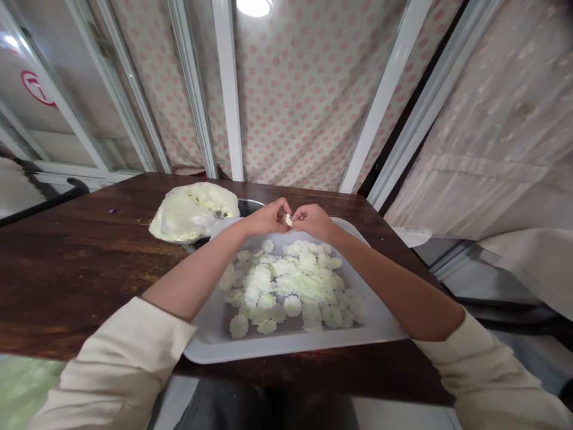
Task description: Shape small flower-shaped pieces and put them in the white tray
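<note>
You hold a small pale piece (289, 220) above the far rim of the white tub (277, 351), near the middle of that side. It is creamy white and looks bumpy or ruffled; your fingers cover part of it, so its full shape can't be made out. Your left hand (268, 217) curls its thumb and fingers around the piece from the left, and your right hand (316, 221) pinches it from the right, fingertips drawn together.

Inside the tub, below your hands, lie many rosettes (292, 306), round with scalloped edges, white shading to soft yellow-green. They heap up and overlap in the middle, while several lie flatter toward the near side. Just beyond the tub's far left corner, a clear bag (190, 210) bulges with pale yellow-green contents. The dark wooden table (85, 269) lies under the tub.
</note>
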`<move>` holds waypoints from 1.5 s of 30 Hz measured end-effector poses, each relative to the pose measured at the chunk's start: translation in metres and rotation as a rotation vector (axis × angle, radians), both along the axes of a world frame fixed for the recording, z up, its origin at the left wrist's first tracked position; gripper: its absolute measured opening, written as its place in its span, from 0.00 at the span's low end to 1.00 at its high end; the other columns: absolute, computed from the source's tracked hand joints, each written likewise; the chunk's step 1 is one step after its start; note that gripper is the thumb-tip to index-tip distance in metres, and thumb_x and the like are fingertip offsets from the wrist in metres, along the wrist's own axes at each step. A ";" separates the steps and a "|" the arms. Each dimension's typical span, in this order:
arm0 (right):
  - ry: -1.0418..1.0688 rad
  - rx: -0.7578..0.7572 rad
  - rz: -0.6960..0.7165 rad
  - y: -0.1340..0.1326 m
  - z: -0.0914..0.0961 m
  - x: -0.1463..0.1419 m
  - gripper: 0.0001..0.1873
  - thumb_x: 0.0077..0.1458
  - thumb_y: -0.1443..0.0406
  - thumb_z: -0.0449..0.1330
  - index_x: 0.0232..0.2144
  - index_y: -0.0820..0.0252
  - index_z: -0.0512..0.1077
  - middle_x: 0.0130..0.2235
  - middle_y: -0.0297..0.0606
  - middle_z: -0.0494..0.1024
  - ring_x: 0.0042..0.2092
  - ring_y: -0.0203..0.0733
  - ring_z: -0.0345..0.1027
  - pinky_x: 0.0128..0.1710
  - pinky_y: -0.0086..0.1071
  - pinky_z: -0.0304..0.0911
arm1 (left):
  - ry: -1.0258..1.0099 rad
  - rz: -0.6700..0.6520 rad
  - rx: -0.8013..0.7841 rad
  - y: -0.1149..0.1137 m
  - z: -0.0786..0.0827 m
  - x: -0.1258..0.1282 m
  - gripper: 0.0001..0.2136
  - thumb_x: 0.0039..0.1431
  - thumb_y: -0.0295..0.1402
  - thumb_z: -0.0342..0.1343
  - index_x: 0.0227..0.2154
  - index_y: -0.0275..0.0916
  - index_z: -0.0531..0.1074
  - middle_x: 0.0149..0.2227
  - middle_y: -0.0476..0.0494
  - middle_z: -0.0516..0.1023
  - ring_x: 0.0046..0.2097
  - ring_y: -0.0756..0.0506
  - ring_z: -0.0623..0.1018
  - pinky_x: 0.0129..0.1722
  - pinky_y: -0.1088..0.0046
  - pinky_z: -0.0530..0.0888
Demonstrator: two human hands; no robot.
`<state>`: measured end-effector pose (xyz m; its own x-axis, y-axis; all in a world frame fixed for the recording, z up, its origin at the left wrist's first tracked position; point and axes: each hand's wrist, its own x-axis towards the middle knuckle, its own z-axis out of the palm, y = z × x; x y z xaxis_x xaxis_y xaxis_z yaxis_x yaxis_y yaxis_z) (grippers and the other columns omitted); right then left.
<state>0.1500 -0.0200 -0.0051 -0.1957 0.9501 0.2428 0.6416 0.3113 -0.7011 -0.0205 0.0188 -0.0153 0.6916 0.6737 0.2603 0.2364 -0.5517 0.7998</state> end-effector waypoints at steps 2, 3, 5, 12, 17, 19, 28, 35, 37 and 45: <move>-0.003 -0.004 0.009 0.001 0.000 0.001 0.02 0.38 0.68 0.57 0.19 0.62 0.69 0.20 0.33 0.70 0.23 0.32 0.60 0.21 0.26 0.52 | -0.012 -0.016 -0.028 0.000 0.001 0.000 0.17 0.41 0.28 0.59 0.34 0.40 0.57 0.25 0.54 0.71 0.23 0.53 0.70 0.22 0.79 0.62; -0.004 -0.009 0.014 0.002 0.000 0.002 0.02 0.38 0.68 0.57 0.19 0.62 0.69 0.20 0.33 0.70 0.23 0.32 0.60 0.21 0.26 0.52 | -0.014 -0.026 -0.050 -0.001 0.001 0.000 0.17 0.42 0.28 0.59 0.34 0.40 0.57 0.25 0.54 0.71 0.23 0.53 0.71 0.23 0.79 0.62; -0.009 -0.024 0.018 0.002 0.001 0.003 0.02 0.38 0.68 0.57 0.20 0.62 0.69 0.20 0.32 0.70 0.23 0.31 0.60 0.21 0.25 0.52 | -0.016 -0.044 -0.094 -0.002 0.002 0.001 0.17 0.42 0.28 0.58 0.33 0.39 0.57 0.25 0.54 0.72 0.24 0.52 0.72 0.23 0.79 0.63; 0.028 -0.086 0.055 0.004 0.000 0.005 0.01 0.41 0.70 0.56 0.21 0.62 0.66 0.21 0.33 0.71 0.23 0.32 0.62 0.22 0.25 0.54 | -0.025 -0.079 -0.093 -0.004 0.005 0.002 0.16 0.40 0.26 0.57 0.32 0.39 0.57 0.22 0.54 0.71 0.24 0.52 0.73 0.23 0.80 0.63; 0.024 -0.099 0.059 0.006 -0.002 0.005 0.01 0.42 0.71 0.56 0.22 0.62 0.66 0.21 0.34 0.71 0.23 0.33 0.63 0.22 0.26 0.55 | -0.023 -0.080 -0.070 -0.004 0.005 0.001 0.16 0.40 0.25 0.57 0.32 0.39 0.58 0.22 0.56 0.69 0.23 0.53 0.72 0.22 0.80 0.61; 0.032 -0.126 0.055 0.006 -0.001 0.005 0.02 0.43 0.71 0.56 0.22 0.62 0.66 0.21 0.35 0.71 0.23 0.34 0.63 0.22 0.27 0.56 | -0.024 -0.096 -0.070 -0.004 0.006 0.001 0.16 0.40 0.25 0.57 0.32 0.39 0.58 0.22 0.56 0.69 0.23 0.53 0.71 0.22 0.80 0.61; 0.058 -0.160 0.086 0.007 -0.001 0.007 0.05 0.44 0.72 0.56 0.20 0.60 0.66 0.21 0.35 0.72 0.24 0.36 0.64 0.24 0.29 0.57 | -0.001 -0.121 -0.035 -0.002 0.005 0.001 0.15 0.40 0.22 0.55 0.32 0.39 0.59 0.21 0.58 0.66 0.22 0.55 0.66 0.21 0.81 0.59; 0.121 -0.181 0.155 0.010 -0.004 0.009 0.07 0.45 0.70 0.58 0.19 0.59 0.65 0.22 0.36 0.73 0.26 0.37 0.66 0.26 0.31 0.59 | 0.006 -0.157 -0.157 -0.010 0.012 0.000 0.15 0.41 0.20 0.53 0.33 0.39 0.59 0.26 0.55 0.70 0.25 0.54 0.70 0.26 0.78 0.67; 0.142 -0.167 0.199 0.011 -0.005 0.011 0.06 0.44 0.71 0.57 0.19 0.59 0.65 0.23 0.35 0.73 0.26 0.36 0.66 0.26 0.30 0.60 | 0.001 -0.165 -0.189 -0.012 0.015 -0.001 0.15 0.40 0.20 0.52 0.32 0.39 0.58 0.26 0.55 0.70 0.24 0.54 0.70 0.27 0.77 0.67; 0.126 -0.013 0.203 0.017 -0.012 0.015 0.02 0.43 0.70 0.55 0.24 0.59 0.65 0.26 0.33 0.73 0.26 0.34 0.65 0.26 0.28 0.59 | -0.136 -0.025 -0.208 -0.009 0.014 0.002 0.09 0.45 0.20 0.50 0.28 0.38 0.56 0.23 0.55 0.67 0.22 0.55 0.70 0.24 0.79 0.62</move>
